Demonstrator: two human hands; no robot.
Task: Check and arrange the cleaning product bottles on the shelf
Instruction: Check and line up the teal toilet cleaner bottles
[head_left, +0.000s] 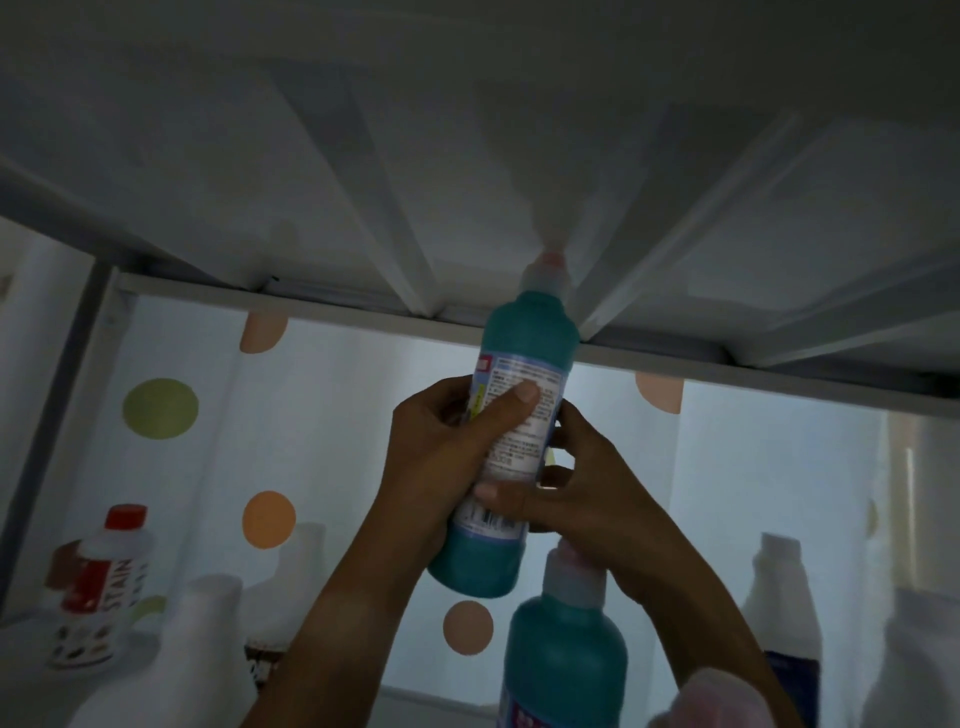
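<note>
Both hands hold one teal plastic bottle with a white printed label and a pale cap, raised close under the white ribbed underside of the upper shelf. The bottle is tilted slightly, cap uppermost, base towards the camera. The left hand wraps round the label area from the left, its thumb lying flat across the print. The right hand grips the lower part of the label from the right, thumb just above the barcode, fingers curled behind the bottle.

A second teal plastic bottle with a pale cap stands below the held one, near the bottom edge of the view. At the left end of the shelf stands a white bottle with a red cap and a label reading STAIN. White bottles, blurred, stand at the near left and far right. Behind the shelf hangs a pale backing with coloured dots.
</note>
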